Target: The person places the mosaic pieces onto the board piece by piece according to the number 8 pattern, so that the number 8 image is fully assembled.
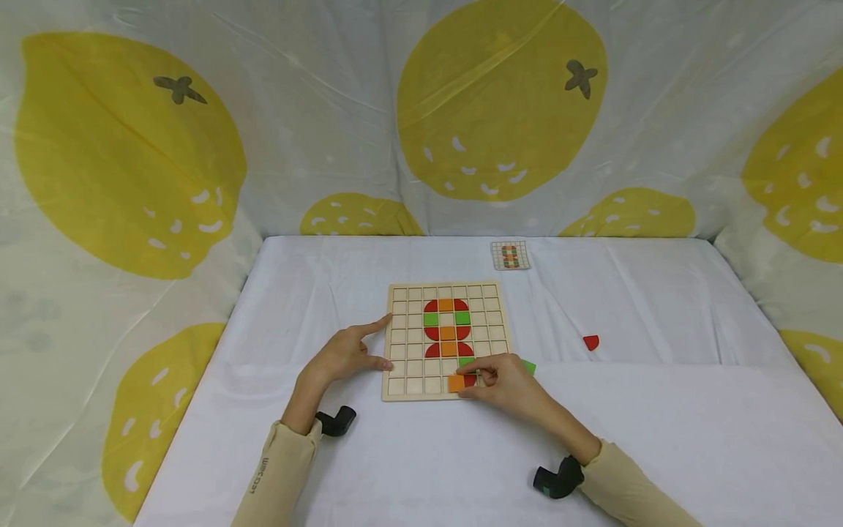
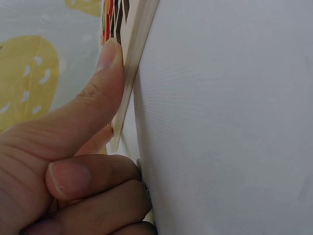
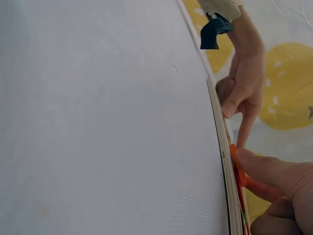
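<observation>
A wooden grid board (image 1: 407, 353) lies on the white cloth, with red quarter-round, orange and green tiles in its middle columns. My left hand (image 1: 342, 355) touches the board's left edge with outstretched thumb and index finger. In the left wrist view, the thumb (image 2: 105, 73) presses the rim while the other fingers are folded. My right hand (image 1: 510, 380) pinches an orange square tile (image 1: 456, 383) over the bottom row, left of a red tile (image 1: 470, 380). The right wrist view shows the orange tile (image 3: 235, 156) tilted against the board. A green tile (image 1: 467, 361) is partly behind the right fingers.
A pattern card (image 1: 510, 255) lies behind the board. One loose red quarter-round tile (image 1: 591, 342) rests to the right, and a green piece (image 1: 530, 367) shows beyond the right hand. Lemon-printed cloth (image 1: 329, 110) hangs around the table.
</observation>
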Tool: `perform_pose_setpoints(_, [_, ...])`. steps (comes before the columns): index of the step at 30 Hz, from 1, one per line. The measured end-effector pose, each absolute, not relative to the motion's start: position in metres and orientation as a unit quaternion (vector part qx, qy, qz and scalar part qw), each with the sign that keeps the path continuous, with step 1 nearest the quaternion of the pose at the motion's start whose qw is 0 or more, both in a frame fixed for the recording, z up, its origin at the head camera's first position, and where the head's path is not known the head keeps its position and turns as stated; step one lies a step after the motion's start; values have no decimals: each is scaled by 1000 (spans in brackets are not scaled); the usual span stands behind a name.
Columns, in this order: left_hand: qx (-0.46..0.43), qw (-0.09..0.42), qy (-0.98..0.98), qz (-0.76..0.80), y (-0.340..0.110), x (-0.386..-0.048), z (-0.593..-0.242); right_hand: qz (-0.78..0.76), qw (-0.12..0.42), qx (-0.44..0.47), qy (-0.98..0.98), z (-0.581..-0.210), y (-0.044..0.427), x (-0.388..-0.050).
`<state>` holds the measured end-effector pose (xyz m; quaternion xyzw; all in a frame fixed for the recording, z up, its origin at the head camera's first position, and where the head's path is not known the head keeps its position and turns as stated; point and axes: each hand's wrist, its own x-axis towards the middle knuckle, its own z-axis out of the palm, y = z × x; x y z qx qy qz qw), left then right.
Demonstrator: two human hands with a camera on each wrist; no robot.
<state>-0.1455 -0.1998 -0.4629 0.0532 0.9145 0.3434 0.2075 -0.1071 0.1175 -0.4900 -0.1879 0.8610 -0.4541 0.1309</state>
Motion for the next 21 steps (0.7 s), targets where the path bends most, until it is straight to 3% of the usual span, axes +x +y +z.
perform_pose_setpoints(21, [54, 209, 915, 341, -199, -145, -462, -457, 117, -190, 861, -492, 105, -104])
